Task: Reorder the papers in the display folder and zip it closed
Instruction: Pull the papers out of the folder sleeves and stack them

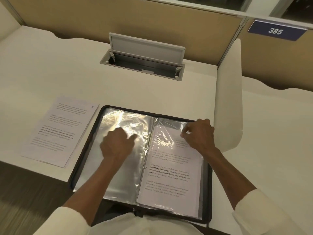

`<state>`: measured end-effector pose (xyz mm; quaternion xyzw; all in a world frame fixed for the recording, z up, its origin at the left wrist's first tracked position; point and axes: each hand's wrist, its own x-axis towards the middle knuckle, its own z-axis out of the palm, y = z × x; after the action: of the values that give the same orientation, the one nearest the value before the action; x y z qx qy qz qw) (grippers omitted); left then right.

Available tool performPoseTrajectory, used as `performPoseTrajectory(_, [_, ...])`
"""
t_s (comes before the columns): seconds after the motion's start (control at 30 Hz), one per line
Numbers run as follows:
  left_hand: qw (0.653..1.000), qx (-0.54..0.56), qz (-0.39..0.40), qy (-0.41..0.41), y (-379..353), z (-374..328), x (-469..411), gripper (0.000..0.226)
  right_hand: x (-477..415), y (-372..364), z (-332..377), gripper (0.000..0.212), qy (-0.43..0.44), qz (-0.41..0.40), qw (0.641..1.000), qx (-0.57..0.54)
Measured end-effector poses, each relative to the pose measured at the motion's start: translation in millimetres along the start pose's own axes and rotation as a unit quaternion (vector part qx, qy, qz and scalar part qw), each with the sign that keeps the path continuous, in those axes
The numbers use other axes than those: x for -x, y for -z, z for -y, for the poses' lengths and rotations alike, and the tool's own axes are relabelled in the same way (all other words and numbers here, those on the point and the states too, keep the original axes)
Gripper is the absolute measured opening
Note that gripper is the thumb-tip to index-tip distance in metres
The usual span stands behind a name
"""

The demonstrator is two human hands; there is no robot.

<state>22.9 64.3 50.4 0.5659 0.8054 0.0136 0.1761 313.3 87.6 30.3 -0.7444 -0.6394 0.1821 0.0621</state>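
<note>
The display folder (pixel 208 192) lies open on the desk (pixel 152 92), its near edge overhanging the front; the left hand (pixel 116 143) rests on the empty left sleeve (pixel 118 175), fingers loosely curled, gripping nothing; the right hand (pixel 198 133) pinches the top of the right sleeve (pixel 169 126) over a printed sheet (pixel 169 177); loose papers (pixel 59 131) lie just beside the folder's left edge.

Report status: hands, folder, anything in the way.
Left hand rests on left sleeve; right hand pinches right sleeve. Display folder open flat, unzipped. Loose papers lie left of it, apart.
</note>
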Motion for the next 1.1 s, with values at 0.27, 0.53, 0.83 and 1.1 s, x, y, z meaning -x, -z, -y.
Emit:
performPoseTrajectory(0.27, [0.879,0.412,0.229,0.070,-16.6,-95.1,-1.9,0.074,-10.6,34.2,43.8,0.039,0.070,0.076,0.995,-0.008])
performPoseTrajectory(0.53, [0.849,0.430,0.281,0.123,-20.3,-117.6,-9.9,0.030,-22.7,48.4,52.2,0.033,0.075,0.132,0.988,-0.035])
performPoseTrajectory(0.83, [0.830,0.459,0.290,0.130,-20.4,-126.7,-13.4,0.025,-61.1,81.3,62.0,0.038,0.057,0.347,0.936,-0.030])
performPoseTrajectory(1.1, [0.825,0.478,0.271,0.134,-30.9,-123.9,-3.7,0.038,-106.2,78.6,73.2,0.020,-0.015,0.405,0.914,0.012])
